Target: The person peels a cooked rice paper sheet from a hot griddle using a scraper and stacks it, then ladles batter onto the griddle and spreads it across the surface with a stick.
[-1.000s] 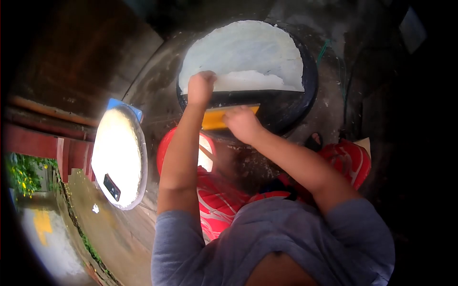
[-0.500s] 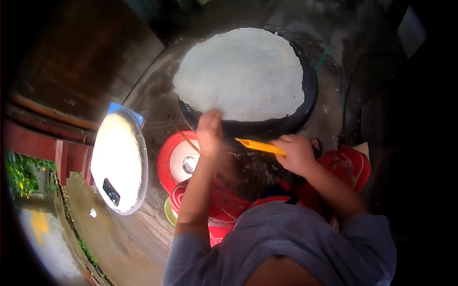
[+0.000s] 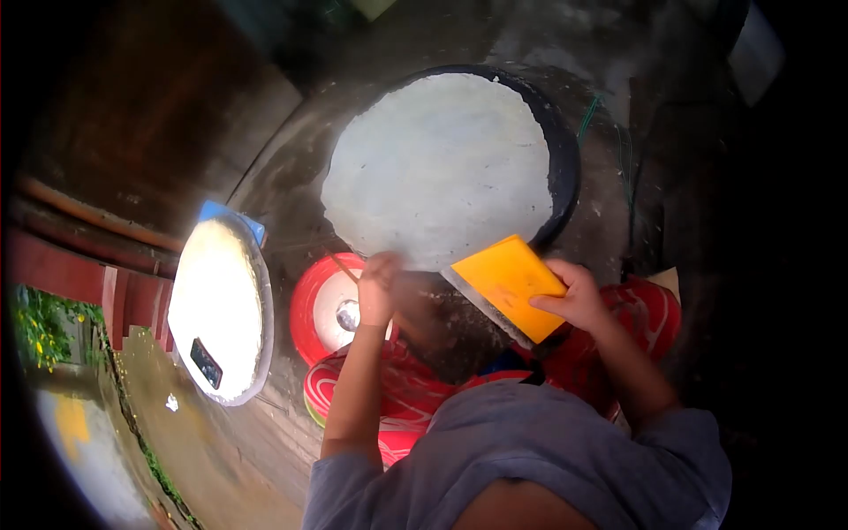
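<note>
A large thin white pancake [image 3: 433, 168] lies over a round dark griddle [image 3: 565, 168], its near edge hanging over the griddle's front rim. My left hand [image 3: 380, 274] is closed at the pancake's near left edge, fingers slightly blurred, and appears to pinch it. My right hand [image 3: 579, 296] grips a flat yellow scraper [image 3: 505, 287], thumb on its broad face. The scraper is tilted, with its grey edge facing down and left, close to the pancake's near right edge.
Beside my left forearm stands a red basin [image 3: 305, 305] of white batter, with a metal ladle [image 3: 348, 314] in it. Further left, a round white stack [image 3: 216, 291] bears a phone [image 3: 207, 363]. A blue object [image 3: 231, 219] shows behind the stack.
The pancake's near edge has come toward me over the front rim, along with my left hand. The scraper has turned from edge-on to show its broad yellow face.
</note>
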